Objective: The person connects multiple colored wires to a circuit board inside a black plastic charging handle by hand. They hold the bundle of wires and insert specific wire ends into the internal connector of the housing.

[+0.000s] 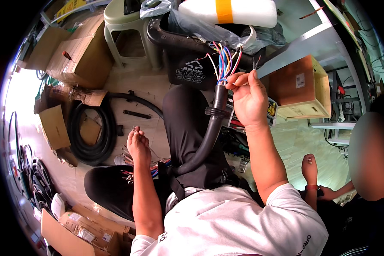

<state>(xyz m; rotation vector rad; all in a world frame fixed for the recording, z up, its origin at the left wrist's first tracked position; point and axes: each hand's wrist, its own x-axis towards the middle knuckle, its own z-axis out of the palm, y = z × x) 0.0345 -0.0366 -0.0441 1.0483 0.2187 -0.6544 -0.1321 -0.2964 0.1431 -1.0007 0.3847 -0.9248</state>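
thick black cable (211, 133), multicoloured wires (222, 64) fanning upward

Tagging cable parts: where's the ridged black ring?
Head view, just right of centre: the ridged black ring sits around the thick black cable, below the coloured wires, left of the right hand.

A pale stool (117, 18) stands on the glossy tiled floor (136, 85).

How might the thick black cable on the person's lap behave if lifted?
The thick black cable would probably flex stiffly, since it holds a smooth curve. The coloured wires at its end look floppier, as they splay apart. The cable may be heavy, given its thickness.
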